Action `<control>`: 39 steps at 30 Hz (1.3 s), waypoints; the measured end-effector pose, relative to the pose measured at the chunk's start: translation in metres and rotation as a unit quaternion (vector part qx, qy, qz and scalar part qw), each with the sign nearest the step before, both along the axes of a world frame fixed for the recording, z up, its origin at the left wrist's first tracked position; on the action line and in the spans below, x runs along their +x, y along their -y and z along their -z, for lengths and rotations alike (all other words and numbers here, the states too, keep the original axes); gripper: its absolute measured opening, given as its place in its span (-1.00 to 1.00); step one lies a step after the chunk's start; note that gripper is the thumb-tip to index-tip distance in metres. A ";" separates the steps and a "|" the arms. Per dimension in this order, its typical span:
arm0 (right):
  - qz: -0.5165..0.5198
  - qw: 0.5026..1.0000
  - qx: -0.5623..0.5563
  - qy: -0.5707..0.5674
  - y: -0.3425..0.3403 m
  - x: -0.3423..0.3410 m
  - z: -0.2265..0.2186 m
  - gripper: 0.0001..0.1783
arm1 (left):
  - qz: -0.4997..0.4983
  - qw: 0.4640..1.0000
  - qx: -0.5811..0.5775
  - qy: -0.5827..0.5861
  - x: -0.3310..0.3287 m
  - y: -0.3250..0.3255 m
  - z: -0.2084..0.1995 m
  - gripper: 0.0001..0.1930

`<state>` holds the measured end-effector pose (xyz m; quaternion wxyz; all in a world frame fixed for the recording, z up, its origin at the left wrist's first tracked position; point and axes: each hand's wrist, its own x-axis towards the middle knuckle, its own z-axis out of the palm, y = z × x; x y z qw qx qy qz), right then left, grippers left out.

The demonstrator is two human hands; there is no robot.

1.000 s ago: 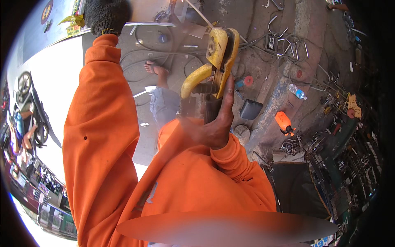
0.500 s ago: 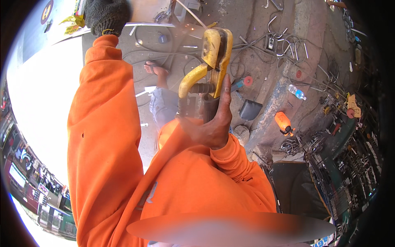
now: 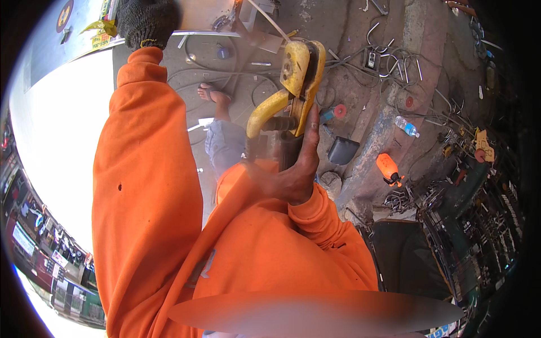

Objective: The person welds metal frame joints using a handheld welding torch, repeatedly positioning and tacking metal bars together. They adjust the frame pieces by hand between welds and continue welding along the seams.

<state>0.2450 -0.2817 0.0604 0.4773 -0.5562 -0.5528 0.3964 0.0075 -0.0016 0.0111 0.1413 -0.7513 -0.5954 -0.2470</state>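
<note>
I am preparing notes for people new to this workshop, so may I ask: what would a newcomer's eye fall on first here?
Probably the bright orange top, which fills the lower middle. Just above it, the bare right hand grips a yellow clamp-like tool with a thin rod at its head, while the dark-gloved left hand is at the upper left.
</note>
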 end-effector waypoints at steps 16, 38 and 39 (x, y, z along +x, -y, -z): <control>-0.015 0.997 -0.032 0.072 0.005 0.005 -0.004 0.41 | -0.037 0.998 -0.005 0.056 0.003 0.004 0.001 -0.77; -0.009 0.998 -0.044 0.038 0.007 0.003 -0.004 0.48 | -0.046 0.998 -0.029 0.045 0.001 0.004 0.003 -0.76; -0.009 0.998 -0.046 0.037 0.007 0.003 -0.003 0.47 | -0.049 0.997 -0.034 0.044 0.002 0.005 0.002 -0.76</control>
